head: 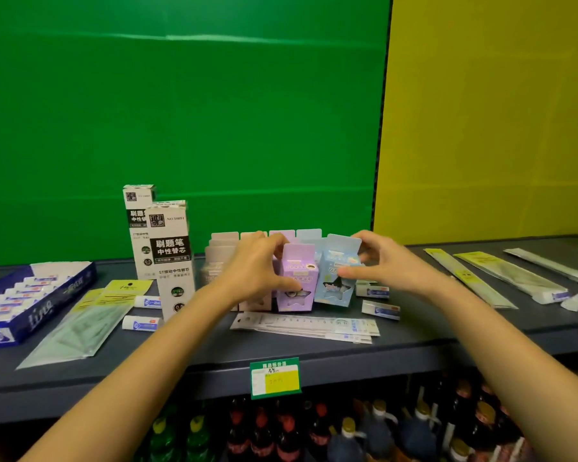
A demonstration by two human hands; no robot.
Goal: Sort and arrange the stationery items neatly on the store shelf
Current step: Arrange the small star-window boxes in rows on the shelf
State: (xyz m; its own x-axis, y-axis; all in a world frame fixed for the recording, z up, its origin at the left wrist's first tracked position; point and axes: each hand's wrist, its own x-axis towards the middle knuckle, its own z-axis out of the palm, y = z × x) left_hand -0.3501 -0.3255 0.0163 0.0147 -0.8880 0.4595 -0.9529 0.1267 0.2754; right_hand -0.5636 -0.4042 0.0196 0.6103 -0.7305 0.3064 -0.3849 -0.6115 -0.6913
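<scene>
On the shelf (pixel 214 355), purple box (pixel 297 281): gripped by left hand (pixel 257 265), fingers clamped on it; tilted blue box (pixel 334 285) beside: pinched by right hand (pixel 377 261).

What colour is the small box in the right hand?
The box is light blue; head view.

Two refill boxes (pixel 172 248), one eraser tray (pixel 42 311), three long narrow packs (pixel 511 271), two hand-held pastel boxes (pixel 301 261)
</scene>
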